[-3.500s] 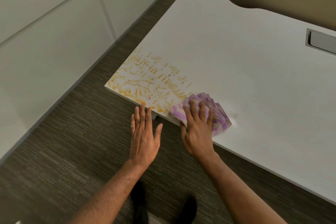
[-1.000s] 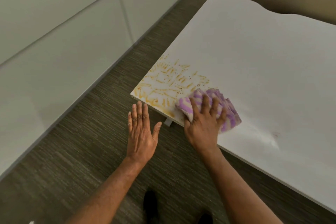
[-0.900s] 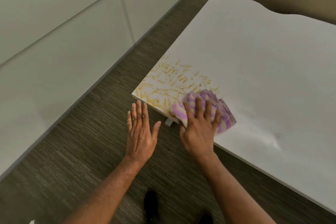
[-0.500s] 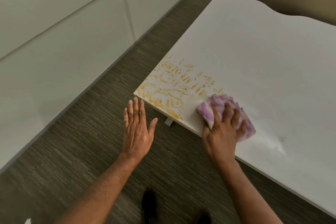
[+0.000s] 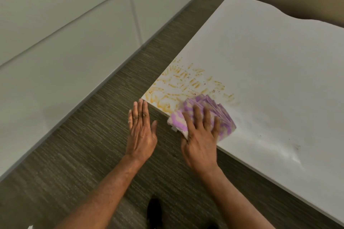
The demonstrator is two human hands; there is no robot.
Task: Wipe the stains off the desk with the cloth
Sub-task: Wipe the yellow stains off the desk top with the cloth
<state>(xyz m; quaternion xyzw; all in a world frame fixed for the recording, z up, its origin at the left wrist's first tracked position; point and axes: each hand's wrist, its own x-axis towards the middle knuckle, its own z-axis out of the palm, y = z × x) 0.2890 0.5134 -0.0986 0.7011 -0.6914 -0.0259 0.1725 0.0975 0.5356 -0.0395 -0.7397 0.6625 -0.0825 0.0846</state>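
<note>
Fingers (image 5: 197, 115) spread, the right hand (image 5: 200, 143) presses the cloth (image 5: 222, 115) by the stains (image 5: 178, 83); left hand (image 5: 141, 132) hovers straight-fingered beside the desk (image 5: 270, 61)

You have one view only: your head camera looks forward and steeply down, close over the desk (image 5: 270, 65) corner, with carpet (image 5: 83, 154) and wall panels (image 5: 55, 33) at its left.

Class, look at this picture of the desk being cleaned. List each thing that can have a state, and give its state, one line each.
desk: dirty at its near left corner
stains: yellow-orange smears, not yet wiped off
cloth: bunched, pressed on the desk's near edge beside the stains
right hand: fingers spread, pressing on the cloth
left hand: flat, holding nothing, off the desk
</note>
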